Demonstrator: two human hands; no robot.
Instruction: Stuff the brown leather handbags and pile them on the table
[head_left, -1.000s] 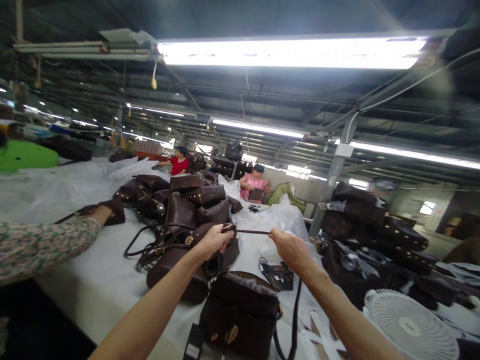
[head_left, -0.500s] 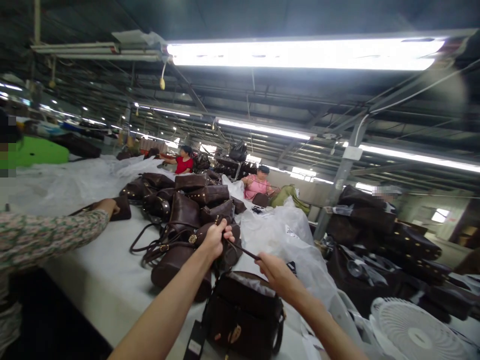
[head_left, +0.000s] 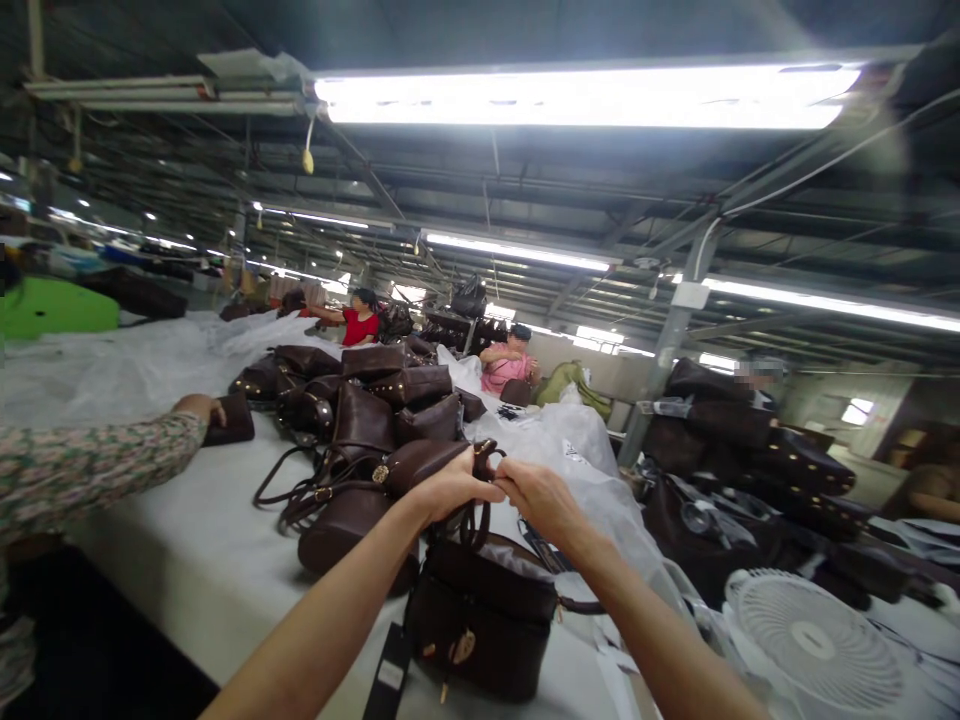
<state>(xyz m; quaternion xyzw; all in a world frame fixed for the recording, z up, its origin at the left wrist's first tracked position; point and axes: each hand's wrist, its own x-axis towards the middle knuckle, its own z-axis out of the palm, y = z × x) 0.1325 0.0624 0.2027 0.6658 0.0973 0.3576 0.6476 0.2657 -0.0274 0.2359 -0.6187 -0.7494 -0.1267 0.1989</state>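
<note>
A dark brown leather handbag (head_left: 487, 625) with a gold clasp stands on the white table in front of me, its top open. Above it, my left hand (head_left: 459, 485) grips the bag's strap (head_left: 480, 530), which is gathered in loops. My right hand (head_left: 536, 490) is closed on the strap too, close beside the left, fingertips nearly meeting. A black tag (head_left: 388, 672) hangs at the bag's left side. Just behind my left hand lie more brown bags (head_left: 364, 425) in a pile, with loose straps (head_left: 300, 490) at its left.
A co-worker's flowered sleeve (head_left: 97, 465) reaches in from the left, the hand at a brown bag (head_left: 232, 418). Clear plastic sheeting (head_left: 577, 460) lies to the right. A white fan (head_left: 817, 640) stands at the lower right, below stacked bags (head_left: 720, 430).
My hands have come together; the strap stretched between them earlier is now bunched in loops. My right hand moved left and up. The view has shifted slightly.
</note>
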